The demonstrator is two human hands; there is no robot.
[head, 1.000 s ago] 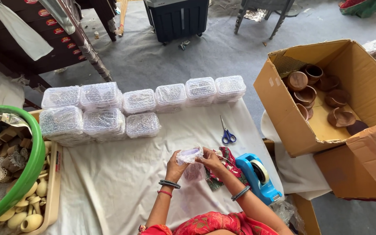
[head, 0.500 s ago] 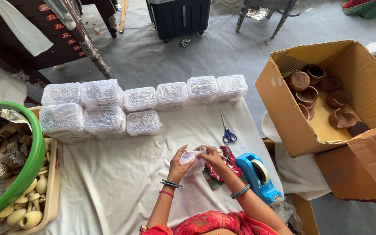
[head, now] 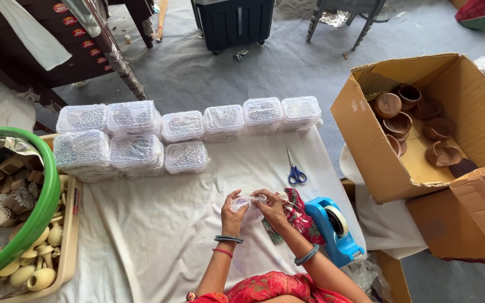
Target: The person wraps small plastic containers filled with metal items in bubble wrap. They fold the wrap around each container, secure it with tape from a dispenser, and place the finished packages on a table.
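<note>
**Both hands meet on a small clear packet over the white-covered worktop**

The worktop [head: 158,235] is draped in a white cloth and fills the middle of the view. To its right stands an open cardboard box [head: 377,163] with brown clay cups [head: 399,120] inside. At the left edge sits a green tub [head: 43,191] of mixed brown pieces, and beside it a beige tray [head: 71,241] of pale, small clay pots. Along the far side of the worktop run clear plastic boxes [head: 183,126], some stacked two high, each packed with something silvery.

Nearer the person lie a blue tape dispenser [head: 332,230], a red patterned cloth [head: 298,216] just beside it, and blue-handled scissors [head: 294,170] further out.

Both forearms reach forward from the bottom edge and bend inward, so that the hands come together above the cloth. The left hand [head: 232,209], bangles at the wrist, is raised with its fingers curled, its grip pinching the left end of a small clear packet [head: 246,202]. The right hand [head: 270,206] lies palm down over the other end, fingers closed on it. The packet sits between the two hands, held just above the worktop, beside the red cloth.
</note>
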